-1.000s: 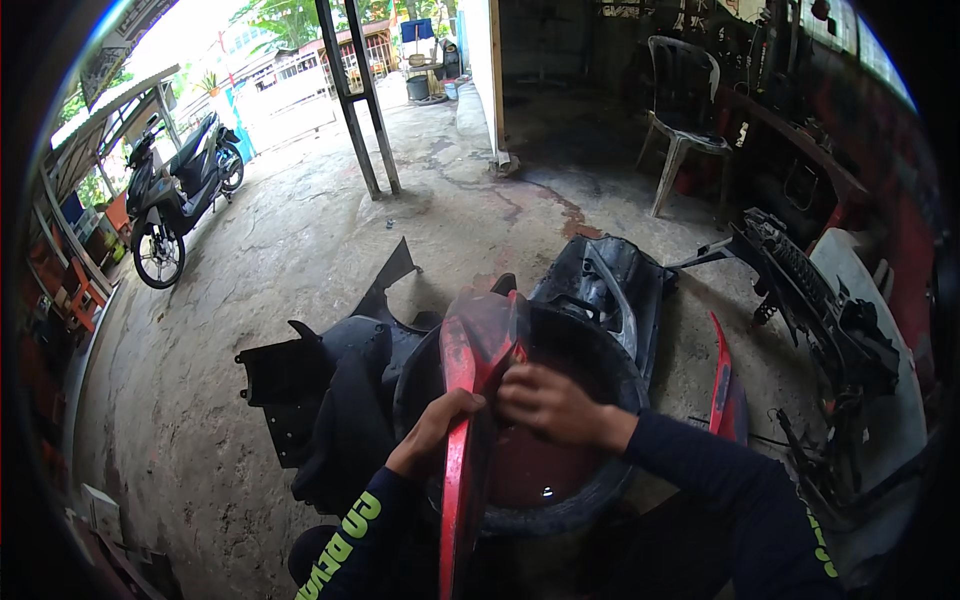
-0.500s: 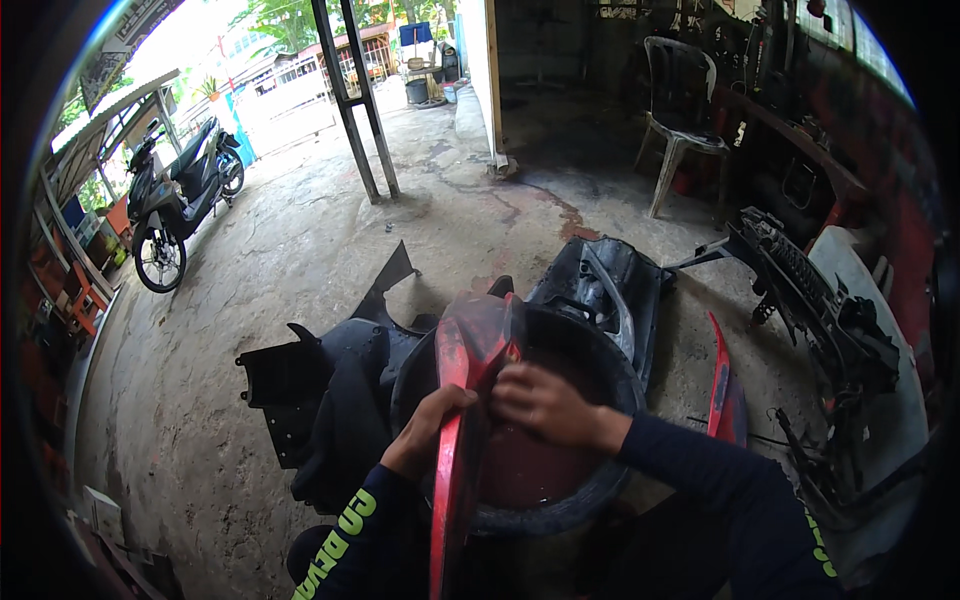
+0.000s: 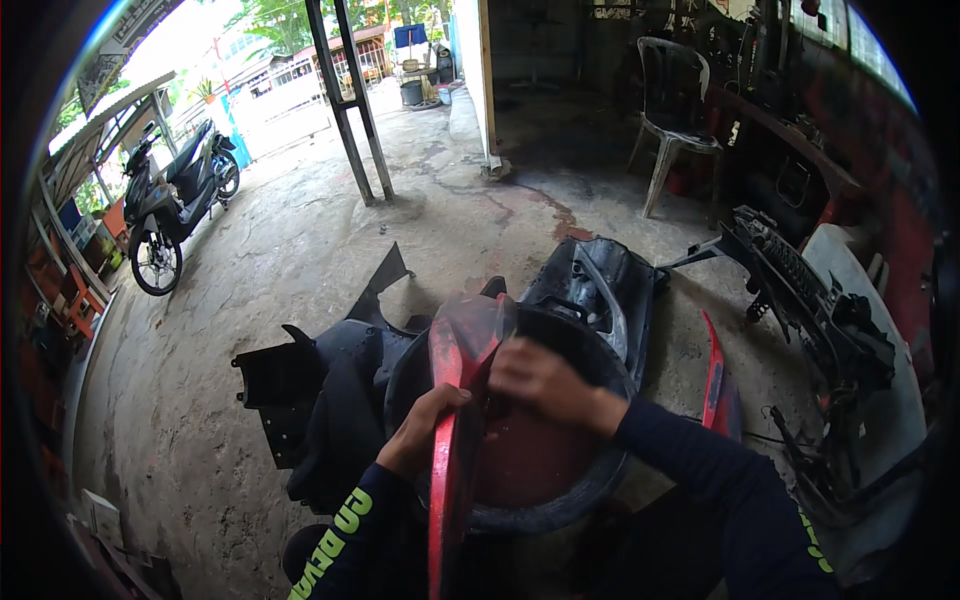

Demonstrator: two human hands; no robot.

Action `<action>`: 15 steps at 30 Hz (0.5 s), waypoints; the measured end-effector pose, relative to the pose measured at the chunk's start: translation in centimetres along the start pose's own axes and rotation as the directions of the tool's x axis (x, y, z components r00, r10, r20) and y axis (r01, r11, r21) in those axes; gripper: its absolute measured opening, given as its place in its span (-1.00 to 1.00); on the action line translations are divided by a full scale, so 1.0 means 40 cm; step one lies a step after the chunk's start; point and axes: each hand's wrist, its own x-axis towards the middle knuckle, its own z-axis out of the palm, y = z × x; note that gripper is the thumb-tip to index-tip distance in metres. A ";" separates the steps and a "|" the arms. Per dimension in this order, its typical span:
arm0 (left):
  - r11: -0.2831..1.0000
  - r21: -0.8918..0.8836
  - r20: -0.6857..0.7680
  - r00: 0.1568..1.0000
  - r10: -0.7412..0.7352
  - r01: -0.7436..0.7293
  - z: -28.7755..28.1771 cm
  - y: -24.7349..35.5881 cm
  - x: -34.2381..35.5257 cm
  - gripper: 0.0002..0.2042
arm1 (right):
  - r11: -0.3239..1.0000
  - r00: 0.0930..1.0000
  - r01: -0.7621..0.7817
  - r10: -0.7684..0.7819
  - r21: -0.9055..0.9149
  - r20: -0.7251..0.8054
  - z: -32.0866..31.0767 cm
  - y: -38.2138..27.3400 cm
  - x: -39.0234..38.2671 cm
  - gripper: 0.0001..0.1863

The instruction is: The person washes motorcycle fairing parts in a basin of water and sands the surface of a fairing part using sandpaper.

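Observation:
My left hand is wrapped round the narrow middle of a long red motorcycle body panel. The panel stands lengthwise over a round black tub, its wide scuffed end away from me. Blurred by motion, my right hand is at the panel's right edge near the wide end. Its fingers are curled in; whatever they may hold is hidden. Murky reddish water lies in the tub below.
Black plastic body panels lie left of the tub, and a dark grey one behind it. To the right are another red panel and a black frame part. Farther off are a plastic chair, a post and a parked scooter.
My right hand has moved slightly up along the panel's right edge and is more blurred. The left hand keeps its hold. The whole view has shifted a little.

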 end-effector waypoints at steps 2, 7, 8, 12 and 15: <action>1.000 0.005 -0.003 1.000 0.009 -0.009 -0.003 -0.007 -0.003 -0.38 | 0.998 0.997 0.069 -0.069 0.010 0.026 0.014 -0.031 -0.004 -0.71; 1.000 -0.008 0.045 0.999 -0.021 0.022 -0.025 -0.006 0.010 -0.37 | 0.997 0.997 -0.080 0.080 0.000 0.012 0.005 0.001 0.006 -0.70; 1.000 -0.001 0.031 0.999 0.010 -0.010 -0.013 -0.003 -0.001 -0.55 | 1.000 1.000 0.024 -0.024 -0.006 -0.010 0.022 -0.024 0.000 -0.67; 0.999 -0.013 -0.092 0.995 0.043 -0.044 0.056 0.012 -0.020 -0.64 | 0.991 0.990 -0.134 0.134 0.003 0.055 -0.034 0.026 0.023 -0.69; 1.000 -0.002 -0.031 0.999 0.027 -0.027 0.019 0.007 -0.012 -0.65 | 0.998 0.998 -0.064 0.064 -0.002 0.011 0.017 -0.025 -0.010 -0.66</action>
